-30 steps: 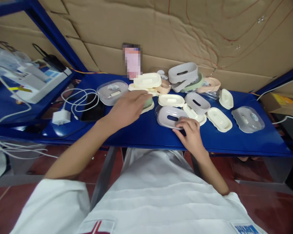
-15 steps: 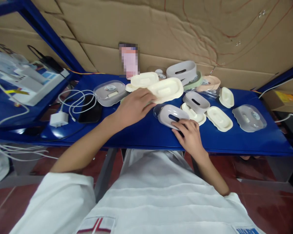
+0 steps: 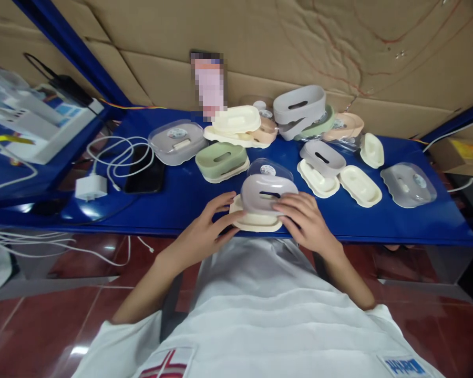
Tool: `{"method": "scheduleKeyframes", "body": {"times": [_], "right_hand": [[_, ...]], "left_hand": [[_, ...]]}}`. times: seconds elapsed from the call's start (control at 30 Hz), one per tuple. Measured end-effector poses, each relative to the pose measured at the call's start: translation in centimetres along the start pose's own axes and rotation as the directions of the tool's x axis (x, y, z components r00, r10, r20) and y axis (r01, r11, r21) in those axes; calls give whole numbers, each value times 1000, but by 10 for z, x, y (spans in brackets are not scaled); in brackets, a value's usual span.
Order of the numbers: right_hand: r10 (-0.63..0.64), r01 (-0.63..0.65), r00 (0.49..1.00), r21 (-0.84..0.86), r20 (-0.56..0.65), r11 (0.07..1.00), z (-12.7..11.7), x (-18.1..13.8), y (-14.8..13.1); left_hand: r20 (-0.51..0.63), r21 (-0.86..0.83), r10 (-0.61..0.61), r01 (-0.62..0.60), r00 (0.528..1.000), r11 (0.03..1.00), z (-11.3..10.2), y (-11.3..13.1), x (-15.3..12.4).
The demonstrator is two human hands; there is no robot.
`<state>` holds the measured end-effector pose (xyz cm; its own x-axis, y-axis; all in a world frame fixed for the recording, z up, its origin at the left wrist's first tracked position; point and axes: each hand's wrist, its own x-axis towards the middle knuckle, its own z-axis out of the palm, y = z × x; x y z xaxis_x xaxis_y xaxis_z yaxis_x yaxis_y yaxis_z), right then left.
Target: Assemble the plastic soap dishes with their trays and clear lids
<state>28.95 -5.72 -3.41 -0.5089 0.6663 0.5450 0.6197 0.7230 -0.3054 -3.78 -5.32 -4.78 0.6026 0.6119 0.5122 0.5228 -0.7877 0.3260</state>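
Note:
My left hand [image 3: 216, 226] is closed on the left end of a cream soap dish base [image 3: 258, 224], its thumb on the rim. My right hand [image 3: 305, 218] grips the right side of a grey soap dish tray [image 3: 256, 197] with a slot in its middle. The grey tray is tilted over the cream base near the table's front edge; whether it is seated cannot be made out. Just behind them lies a clear lid [image 3: 274, 168] with a round sticker. To the left, a green slotted tray [image 3: 220, 157] rests on another cream base.
Cream bases [image 3: 236, 119] are stacked at the back. Grey trays [image 3: 299, 105], a peach dish [image 3: 345, 126] and more bases lie to the right. Lidded grey dishes [image 3: 177, 140] [image 3: 409, 185] stand on both sides. A black phone [image 3: 144, 173], white cable and charger [image 3: 90, 187] lie left.
My left hand has brought a cream base from the back pile to the front edge, under the grey tray. My right hand still holds the grey tray, now slightly nearer. The green tray has come into view.

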Motion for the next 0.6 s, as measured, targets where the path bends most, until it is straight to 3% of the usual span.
{"method": "scheduleKeyframes", "body": {"times": [0.17,0.33,0.6], "right_hand": [[-101,107,991,-71,84,992,5,2,-14],[-99,119,970,-82,221,990,12,6,-20],[-96,120,971,-99,218,988,12,8,-22]], "left_hand": [[-54,64,41,-37,998,997,4,-3,1],[-30,-27,58,-59,998,998,4,-6,1],[-50,-51,82,-85,995,995,5,-9,4]]}}
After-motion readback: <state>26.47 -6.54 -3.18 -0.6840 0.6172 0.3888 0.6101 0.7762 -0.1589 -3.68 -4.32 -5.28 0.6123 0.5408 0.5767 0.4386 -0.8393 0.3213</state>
